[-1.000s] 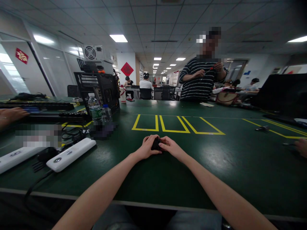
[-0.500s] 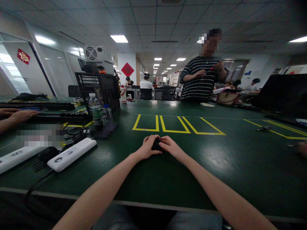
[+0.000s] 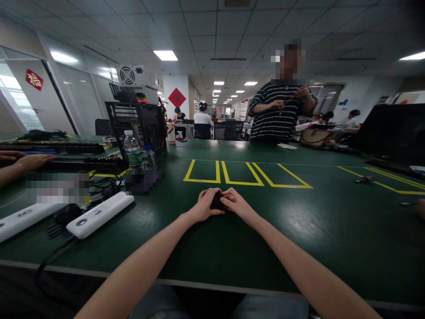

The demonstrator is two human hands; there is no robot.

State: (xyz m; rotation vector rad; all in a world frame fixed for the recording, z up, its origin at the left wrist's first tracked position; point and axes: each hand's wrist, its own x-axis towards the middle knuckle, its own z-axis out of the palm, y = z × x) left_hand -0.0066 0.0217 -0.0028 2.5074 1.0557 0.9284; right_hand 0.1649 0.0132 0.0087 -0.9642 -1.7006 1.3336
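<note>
A small black object [image 3: 216,201] is held low over the middle of the green table [image 3: 212,248]; its kind is too dark to make out, and my fingers cover much of it. My left hand [image 3: 205,206] wraps round its left side, thumb toward me. From the right, my right hand [image 3: 237,204] pinches the same object between bent fingers. Both hands are closed and almost meet. I cannot tell whether the object touches the table. Just beyond my hands, yellow tape outlines [image 3: 244,182] mark the tabletop.
White power strips [image 3: 101,215] and dark cables lie at left, near water bottles [image 3: 133,150] and an open computer case [image 3: 139,126]. Another person's hand [image 3: 31,161] rests by keyboards [image 3: 86,164]. A person in a striped shirt [image 3: 279,110] stands across the table. A small metal part [image 3: 364,180] lies right.
My hands stay round the black object with hardly any movement. The standing person's head and hands have shifted slightly, and the view has tilted a little.
</note>
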